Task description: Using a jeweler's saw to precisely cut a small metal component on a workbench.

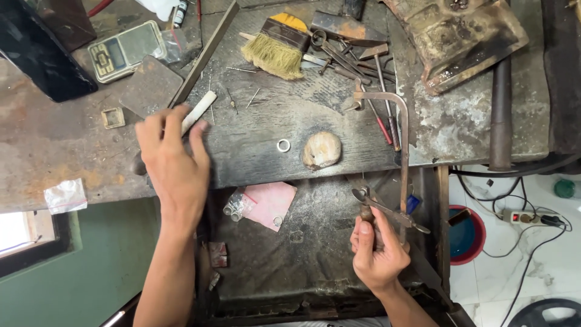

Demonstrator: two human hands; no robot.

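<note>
My left hand (172,160) reaches over the worn workbench (272,121) and grips the near end of a pale flat stick (200,109). Lower right, my right hand (376,251) is closed around the handle of a rusty jeweller's saw frame (400,145), which rises up to the bench edge. A small silver ring (283,145) lies on the bench beside a rounded tan lump (322,149), between the two hands.
A wide brush (278,45), pliers, scissors and a hammer (357,57) crowd the bench's far side. A pocket scale (126,49) and dark metal plate (151,85) sit far left. A pink paper and plastic bag (260,204) lie in the tray below. Cables and a power strip (523,217) lie right.
</note>
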